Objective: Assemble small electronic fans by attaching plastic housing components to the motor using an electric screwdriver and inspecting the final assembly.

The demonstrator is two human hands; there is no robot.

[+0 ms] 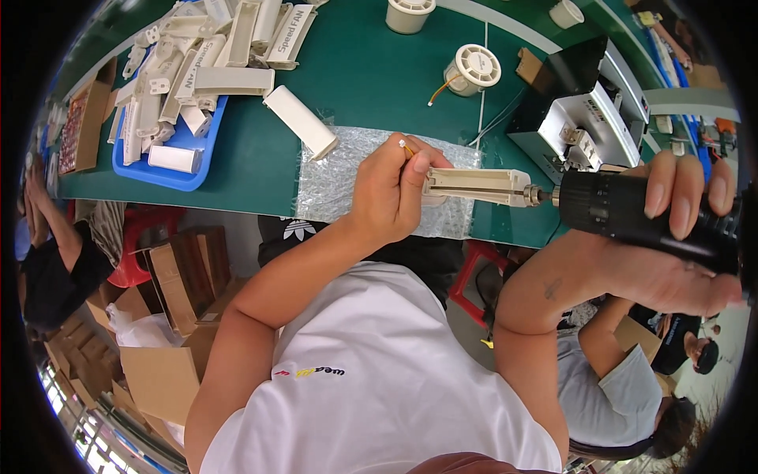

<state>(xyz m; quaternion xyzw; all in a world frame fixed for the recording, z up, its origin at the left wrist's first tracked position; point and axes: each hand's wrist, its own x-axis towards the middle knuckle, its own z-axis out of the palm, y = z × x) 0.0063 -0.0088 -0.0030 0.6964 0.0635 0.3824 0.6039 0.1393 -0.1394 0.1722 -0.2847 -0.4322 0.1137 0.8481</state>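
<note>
My left hand [387, 193] is closed around one end of a cream plastic housing [474, 180], a long open shell, held over the bubble wrap [324, 189]. A small white connector [402, 144] on short coloured wires pokes up by the thumb and fingers. My right hand [632, 265] is wrapped around a black electric screwdriver [612, 204], lying sideways. Its bit [543, 195] meets the right end of the housing; whether a screw is there I cannot tell. A loose white cover piece [300, 121] lies on the wrap's far left corner.
A blue tray [204, 170] heaped with white housings [237, 35] stands at left. Round white fan units [477, 69] sit on the green table [355, 71]. A black-and-silver machine [580, 114] is at right. Cardboard boxes [170, 371] and a seated co-worker [608, 395] are nearby.
</note>
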